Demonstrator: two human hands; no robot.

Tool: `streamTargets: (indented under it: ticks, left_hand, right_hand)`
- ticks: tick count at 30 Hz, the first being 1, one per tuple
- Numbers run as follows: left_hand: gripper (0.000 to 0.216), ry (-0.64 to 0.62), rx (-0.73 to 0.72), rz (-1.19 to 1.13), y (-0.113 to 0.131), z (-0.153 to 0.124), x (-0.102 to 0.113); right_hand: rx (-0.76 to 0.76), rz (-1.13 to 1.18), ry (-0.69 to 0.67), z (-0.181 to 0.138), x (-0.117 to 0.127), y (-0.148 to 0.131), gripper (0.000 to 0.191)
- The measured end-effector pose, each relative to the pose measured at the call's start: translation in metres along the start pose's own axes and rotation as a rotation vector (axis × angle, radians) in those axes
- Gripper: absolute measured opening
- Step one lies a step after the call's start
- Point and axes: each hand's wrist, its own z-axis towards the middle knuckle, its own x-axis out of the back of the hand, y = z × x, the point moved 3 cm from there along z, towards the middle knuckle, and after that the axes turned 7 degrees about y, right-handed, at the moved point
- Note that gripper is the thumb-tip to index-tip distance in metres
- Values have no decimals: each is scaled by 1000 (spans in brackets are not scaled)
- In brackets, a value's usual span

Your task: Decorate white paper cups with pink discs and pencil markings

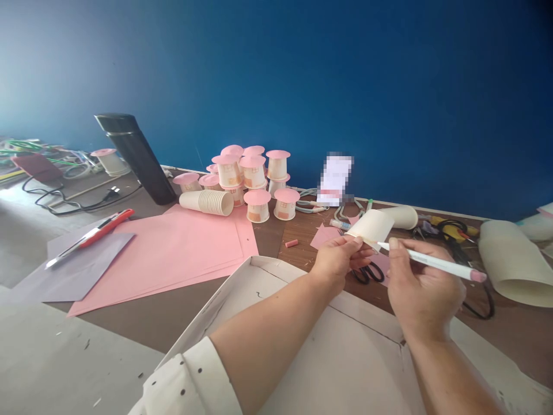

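Daylight-pale glare washes out the left of the blue wall (276, 75), fading darker rightward; the edges look stretched and soft, a bright screen (335, 177) pixelated.

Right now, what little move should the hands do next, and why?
Probably draw a short line on the paper cup: the left hand holds it, the right hand has a pen near it, and the pink-topped cups show windows.

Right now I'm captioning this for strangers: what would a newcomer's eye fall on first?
Probably the pink-topped cups stacked before the blue wall, left of centre, with the black flask farther left. Next, right of centre, the left hand holding a white cup and the right hand a pen, its tip near that cup.
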Motion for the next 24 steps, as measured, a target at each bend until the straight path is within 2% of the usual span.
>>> streamTargets:
  ticks: [6,15,21,24]
  left_hand:
    - [15,7,12,-18,3,-3,-1]
    - [15,-7,21,-61,1,0,1]
    - [12,-21,21,-92,0,1,2]
    - [11,-18,22,-95,0,1,3]
  right_hand:
    - [-40,46,-58,-1,1,-4,31]
    - [-50,267,-83,2,3,-14,29]
    - [-163,353,-65,-1,-1,-9,28]
    - [-160,323,-71,-2,-1,-8,29]
